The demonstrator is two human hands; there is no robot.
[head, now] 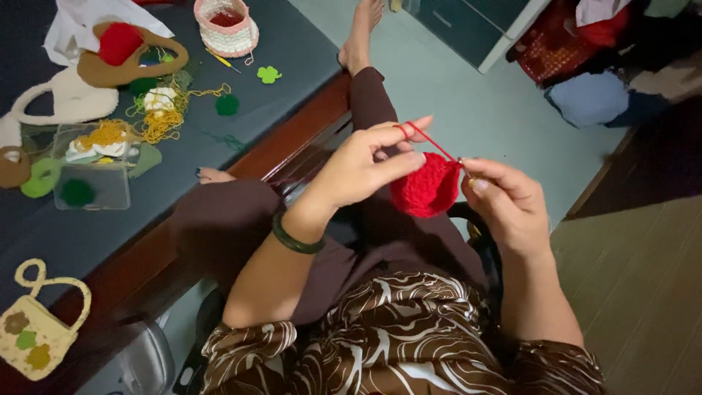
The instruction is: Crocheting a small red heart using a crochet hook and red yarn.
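My left hand [369, 164] pinches a round red crocheted piece [426, 187] between thumb and fingers, with a strand of red yarn [426, 140] looped over its raised index finger. My right hand [508, 201] is closed at the piece's right edge, holding what looks like a crochet hook [466, 174], mostly hidden by the fingers. Both hands hover above my lap, which is covered by dark maroon trousers [241, 227]. A dark green bangle [295, 240] sits on my left wrist.
A dark table [292, 51] at left carries a pink-and-white crocheted basket [225, 28], yellow yarn [162, 117], green crocheted pieces [269, 74], a clear plastic box [95, 167] and cream and brown handles. A small cream bag [33, 333] lies at lower left. Piled fabric [592, 95] lies at upper right.
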